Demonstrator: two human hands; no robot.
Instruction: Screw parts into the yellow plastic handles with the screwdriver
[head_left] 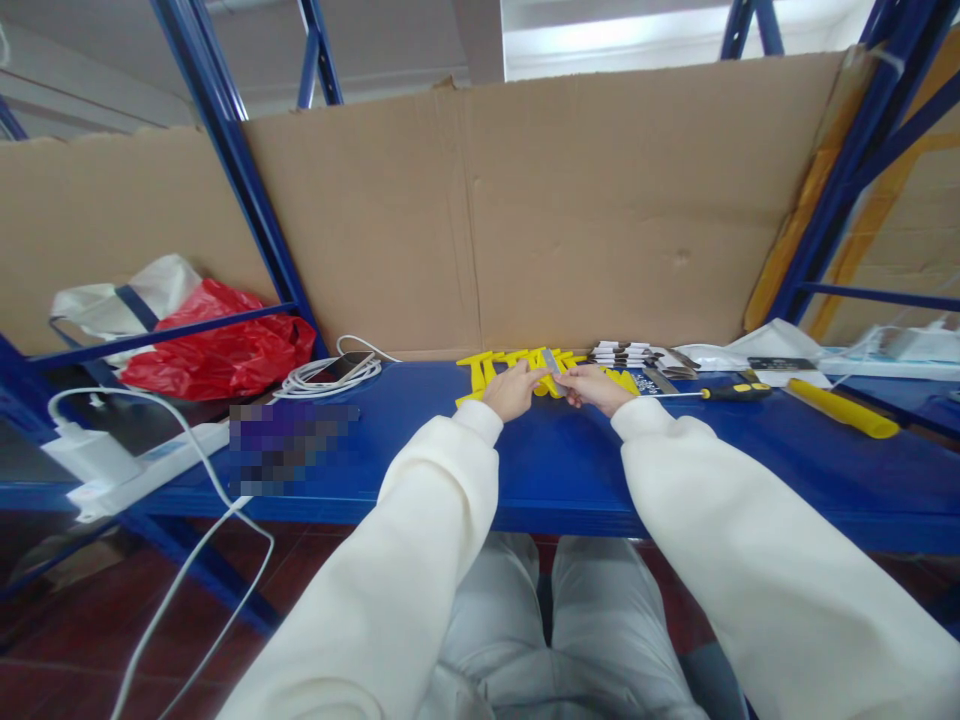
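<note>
Between my two hands is a small flat grey piece (552, 362), like a metal strip or blade; its exact kind is too small to tell. My left hand (513, 390) is closed, with its fingertips at the left side of this piece. From the right, my right hand (598, 388) pinches it between thumb and fingers. Several yellow plastic T-shaped pieces (478, 374) lie just behind and around both hands, partly hidden by them. Behind my right hand sits a pile of small white-and-dark paper packets (621, 353).
On the blue table (420, 440), a screwdriver (739, 392) and a yellow handle-like tool (844, 408) lie to the right. Coiled white cable (330, 375), a power strip (150, 470) and a red plastic bag (221, 340) are left. A cardboard wall (585, 210) stands behind.
</note>
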